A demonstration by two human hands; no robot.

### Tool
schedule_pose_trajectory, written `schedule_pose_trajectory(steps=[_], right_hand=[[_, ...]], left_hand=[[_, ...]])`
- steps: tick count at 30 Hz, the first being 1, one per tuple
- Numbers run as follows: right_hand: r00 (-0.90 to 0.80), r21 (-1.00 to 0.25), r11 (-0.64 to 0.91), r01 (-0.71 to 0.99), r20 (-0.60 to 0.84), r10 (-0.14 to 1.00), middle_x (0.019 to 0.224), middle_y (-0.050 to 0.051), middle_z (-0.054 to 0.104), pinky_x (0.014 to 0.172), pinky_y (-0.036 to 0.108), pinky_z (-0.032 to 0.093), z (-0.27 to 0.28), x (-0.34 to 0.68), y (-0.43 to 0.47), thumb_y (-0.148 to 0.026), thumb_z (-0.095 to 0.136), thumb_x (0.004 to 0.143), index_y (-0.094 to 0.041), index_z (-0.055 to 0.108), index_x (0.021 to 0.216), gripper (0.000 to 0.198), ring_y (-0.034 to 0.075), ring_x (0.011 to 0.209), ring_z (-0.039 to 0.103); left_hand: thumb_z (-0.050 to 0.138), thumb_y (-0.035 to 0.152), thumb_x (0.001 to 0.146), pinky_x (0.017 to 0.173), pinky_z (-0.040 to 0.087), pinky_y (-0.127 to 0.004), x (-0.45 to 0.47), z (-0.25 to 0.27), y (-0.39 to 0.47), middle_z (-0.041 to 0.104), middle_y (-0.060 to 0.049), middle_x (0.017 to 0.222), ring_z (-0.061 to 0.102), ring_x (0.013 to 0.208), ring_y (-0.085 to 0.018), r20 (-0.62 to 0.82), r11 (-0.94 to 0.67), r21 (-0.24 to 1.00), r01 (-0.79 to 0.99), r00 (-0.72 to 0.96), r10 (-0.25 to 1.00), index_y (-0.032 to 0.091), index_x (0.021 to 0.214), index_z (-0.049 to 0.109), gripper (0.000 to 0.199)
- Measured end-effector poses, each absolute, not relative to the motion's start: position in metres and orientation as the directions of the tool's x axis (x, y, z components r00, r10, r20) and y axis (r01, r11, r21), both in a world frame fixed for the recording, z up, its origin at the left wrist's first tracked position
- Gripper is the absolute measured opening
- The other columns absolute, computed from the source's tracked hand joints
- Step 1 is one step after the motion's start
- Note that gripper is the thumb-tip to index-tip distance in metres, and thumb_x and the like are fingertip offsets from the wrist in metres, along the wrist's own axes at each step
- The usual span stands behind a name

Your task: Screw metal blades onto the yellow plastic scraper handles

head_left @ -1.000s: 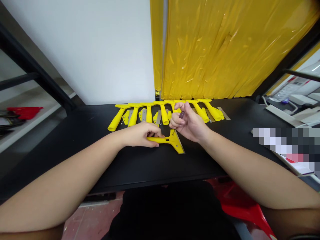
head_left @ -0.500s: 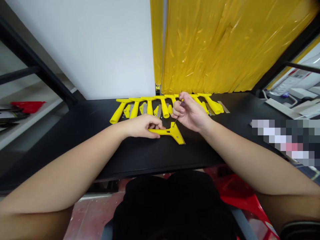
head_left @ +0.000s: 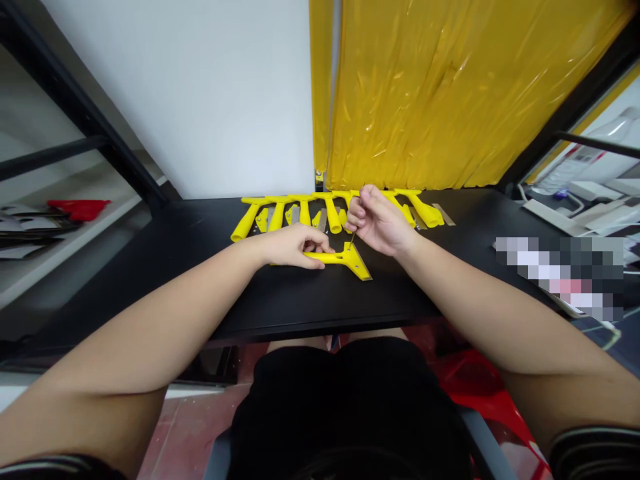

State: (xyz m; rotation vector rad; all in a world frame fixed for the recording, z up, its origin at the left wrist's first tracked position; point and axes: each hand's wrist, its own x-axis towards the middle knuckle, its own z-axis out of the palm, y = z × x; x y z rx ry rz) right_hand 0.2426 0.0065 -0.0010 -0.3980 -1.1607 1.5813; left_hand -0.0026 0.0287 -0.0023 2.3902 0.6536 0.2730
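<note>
My left hand (head_left: 295, 247) is closed around the handle of a yellow scraper (head_left: 353, 261), which lies on the black table with its wide head to the right. A metal blade edge shows along that head, and small screws sit in it. In my right hand (head_left: 380, 221) a thin screwdriver (head_left: 353, 238) is pinched upright, its shaft reaching down to the upper screw of the scraper head. My fingers hide most of its handle. Behind both hands stands a row of several yellow scraper handles (head_left: 245, 223), with small yellow plates (head_left: 291, 215), metal blades and tiny screws between them.
The black tabletop (head_left: 280, 303) ends at a front edge close to my lap. A white panel (head_left: 185, 100) and yellow plastic sheeting (head_left: 415, 100) rise behind it. A loose blade (head_left: 444, 215) lies at the row's right end. Black frame bars (head_left: 90, 113) flank the table.
My view has shifted slightly, so the scene sits a little differently. Both hands keep their hold, and the screwdriver stays at the same screw.
</note>
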Motion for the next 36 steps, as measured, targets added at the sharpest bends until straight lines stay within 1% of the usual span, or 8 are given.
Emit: schedule_pose_trajectory(steps=[4, 7, 10, 16, 21, 28, 32, 36], right_hand=[[-0.368, -0.845, 0.069, -0.530, 0.303, 0.879, 0.082, -0.003, 0.057, 0.069, 0.029, 0.050, -0.003, 0.242, 0.010, -0.048, 0.087, 0.088, -0.023, 0.055, 0.084, 0.041, 0.013, 0.073, 0.054], [-0.432, -0.853, 0.005, -0.521, 0.269, 0.861, 0.064, -0.007, 0.043, 0.065, 0.028, 0.048, -0.003, 0.244, 0.013, -0.056, 0.079, 0.094, -0.023, 0.060, 0.085, 0.039, 0.011, 0.058, 0.041], [-0.459, -0.840, -0.038, -0.540, 0.257, 0.851, 0.061, -0.010, 0.037, 0.063, 0.026, 0.045, -0.003, 0.244, 0.012, -0.056, 0.078, 0.095, -0.026, 0.060, 0.093, 0.035, 0.010, 0.054, 0.032], [-0.388, -0.838, 0.025, -0.545, 0.279, 0.878, 0.088, -0.001, 0.057, 0.072, 0.029, 0.051, -0.004, 0.245, 0.012, -0.044, 0.086, 0.089, -0.023, 0.062, 0.084, 0.033, 0.014, 0.077, 0.053], [-0.425, -0.884, 0.014, -0.468, 0.239, 0.873, 0.085, 0.002, 0.057, 0.079, 0.032, 0.054, -0.004, 0.253, 0.018, -0.046, 0.076, 0.096, -0.021, 0.075, 0.095, 0.026, 0.016, 0.081, 0.054], [-0.487, -0.878, -0.065, -0.474, 0.200, 0.850, 0.063, -0.009, 0.032, 0.067, 0.030, 0.046, 0.000, 0.248, 0.006, -0.056, 0.066, 0.102, -0.029, 0.060, 0.101, 0.028, 0.013, 0.055, 0.032], [-0.454, -0.860, -0.018, -0.509, 0.251, 0.855, 0.076, -0.006, 0.049, 0.071, 0.029, 0.048, 0.001, 0.246, 0.003, -0.045, 0.083, 0.092, -0.026, 0.051, 0.089, 0.037, 0.012, 0.065, 0.045], [-0.432, -0.880, 0.041, -0.473, 0.273, 0.859, 0.078, -0.002, 0.052, 0.075, 0.030, 0.053, 0.003, 0.246, 0.006, -0.051, 0.080, 0.094, -0.022, 0.056, 0.078, 0.042, 0.013, 0.072, 0.052]], left_hand=[[0.081, 0.036, 0.084, 0.063, 0.037, -0.025, -0.003, -0.003, 0.030, 0.062, 0.000, 0.083, 0.050, 0.070, -0.013, 0.016, -0.656, 0.640, 0.399, 0.847, 0.531, 0.018, 0.099, 0.077, 0.024], [0.081, 0.038, 0.085, 0.060, 0.036, -0.025, -0.004, -0.003, 0.031, 0.062, 0.000, 0.083, 0.049, 0.068, -0.013, -0.010, -0.643, 0.643, 0.416, 0.845, 0.535, 0.018, 0.100, 0.076, 0.025], [0.081, 0.036, 0.085, 0.059, 0.035, -0.025, -0.004, -0.002, 0.030, 0.061, 0.001, 0.081, 0.049, 0.067, -0.012, 0.001, -0.646, 0.647, 0.405, 0.847, 0.532, 0.018, 0.097, 0.076, 0.022], [0.079, 0.034, 0.087, 0.061, 0.037, -0.025, -0.005, -0.002, 0.028, 0.061, 0.000, 0.081, 0.052, 0.069, -0.013, 0.017, -0.671, 0.624, 0.401, 0.851, 0.524, 0.018, 0.089, 0.071, 0.018], [0.078, 0.035, 0.088, 0.063, 0.040, -0.026, -0.005, -0.002, 0.029, 0.068, -0.003, 0.088, 0.059, 0.075, -0.015, 0.026, -0.672, 0.632, 0.386, 0.856, 0.516, 0.017, 0.086, 0.068, 0.021], [0.078, 0.034, 0.088, 0.063, 0.040, -0.026, -0.006, -0.001, 0.029, 0.071, -0.003, 0.091, 0.055, 0.072, -0.013, 0.012, -0.680, 0.617, 0.396, 0.859, 0.512, 0.018, 0.091, 0.071, 0.017], [0.079, 0.033, 0.087, 0.062, 0.039, -0.027, -0.005, -0.001, 0.028, 0.069, -0.002, 0.089, 0.055, 0.071, -0.013, 0.017, -0.689, 0.605, 0.400, 0.858, 0.513, 0.017, 0.091, 0.071, 0.018], [0.079, 0.034, 0.087, 0.062, 0.039, -0.026, -0.004, 0.002, 0.026, 0.066, -0.001, 0.086, 0.054, 0.072, -0.013, 0.002, -0.680, 0.606, 0.413, 0.854, 0.520, 0.017, 0.092, 0.072, 0.019]])
